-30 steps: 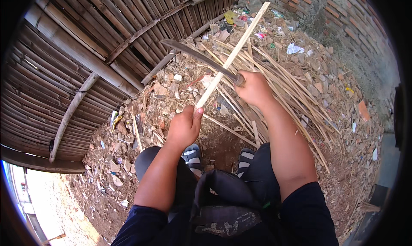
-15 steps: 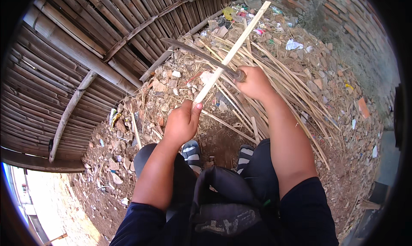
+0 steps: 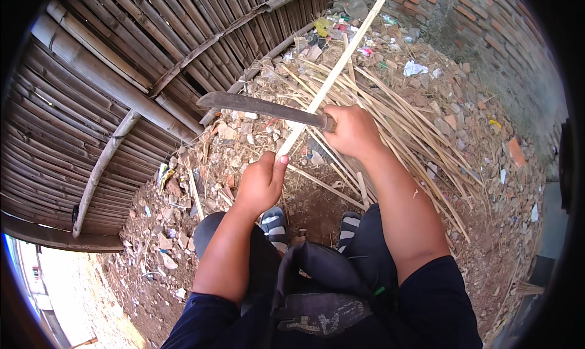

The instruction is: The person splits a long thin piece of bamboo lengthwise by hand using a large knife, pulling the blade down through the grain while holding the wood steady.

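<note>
A long pale bamboo strip [image 3: 337, 69] slants up and away to the right, its near end gripped in my left hand [image 3: 260, 181] with the thumb along it. My right hand [image 3: 351, 130] is wrapped round the handle of a machete [image 3: 262, 107]. The dark, curved blade points left and crosses the strip above my left hand; it looks to be against the strip. Most of the handle is hidden by my fingers. Beyond and beneath both hands lies a loose pile of split bamboo strips [image 3: 405, 123].
A wall of bamboo poles [image 3: 91, 63] rises on the left, and a brick wall [image 3: 487, 32] stands at the far right. Rubble, straw and litter cover the ground, with a white scrap [image 3: 415, 67] and a broken brick [image 3: 516, 153]. My sandalled feet [image 3: 274, 225] are below my hands.
The machete has moved down along the strip toward my left hand, and its blade now lies flatter and shows more of its broad side. My left hand has shifted slightly nearer.
</note>
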The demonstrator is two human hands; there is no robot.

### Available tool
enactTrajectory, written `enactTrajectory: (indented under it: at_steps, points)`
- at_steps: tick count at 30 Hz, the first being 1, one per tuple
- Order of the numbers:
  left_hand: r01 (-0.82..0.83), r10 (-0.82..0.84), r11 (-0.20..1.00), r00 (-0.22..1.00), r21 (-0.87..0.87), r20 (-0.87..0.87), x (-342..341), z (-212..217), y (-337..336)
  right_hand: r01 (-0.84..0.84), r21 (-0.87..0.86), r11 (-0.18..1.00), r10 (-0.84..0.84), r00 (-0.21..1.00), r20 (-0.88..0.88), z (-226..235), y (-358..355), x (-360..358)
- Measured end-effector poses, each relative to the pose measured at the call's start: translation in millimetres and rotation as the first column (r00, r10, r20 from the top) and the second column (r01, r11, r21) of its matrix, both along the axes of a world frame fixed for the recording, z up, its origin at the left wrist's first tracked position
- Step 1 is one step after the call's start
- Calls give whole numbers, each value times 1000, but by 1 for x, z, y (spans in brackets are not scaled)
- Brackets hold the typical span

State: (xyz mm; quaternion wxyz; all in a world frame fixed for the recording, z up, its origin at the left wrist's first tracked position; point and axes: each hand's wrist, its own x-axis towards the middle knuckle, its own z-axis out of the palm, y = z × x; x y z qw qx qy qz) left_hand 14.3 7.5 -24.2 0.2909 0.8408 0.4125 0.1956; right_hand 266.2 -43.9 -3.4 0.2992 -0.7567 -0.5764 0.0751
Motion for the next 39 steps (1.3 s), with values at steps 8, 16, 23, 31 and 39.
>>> enactTrajectory:
  at_steps: [8, 16, 23, 31, 39]
  points:
    - [71, -63, 997, 982, 40, -177, -26, 33, -6, 37, -98, 994, -37, 999, -1, 8, -10, -1]
    - [-12, 9, 999, 995, -34, -104, -72, 36, -41, 2, 46, 999, 4, 990, -139, 0, -5, -9]
    - [-87, 88, 996, 994, 23, -62, -74, 48, -52, -71, 82, 994, 87, 974, -210, -4, -5, -7]
    - [-103, 117, 989, 981, 102, -152, -81, 49, -66, -284, -99, 954, 291, 954, 73, 11, -11, -18]
    - [-156, 174, 981, 969, 111, -176, -130, 55, -100, -438, -41, 898, 440, 895, 75, 5, -19, -59]
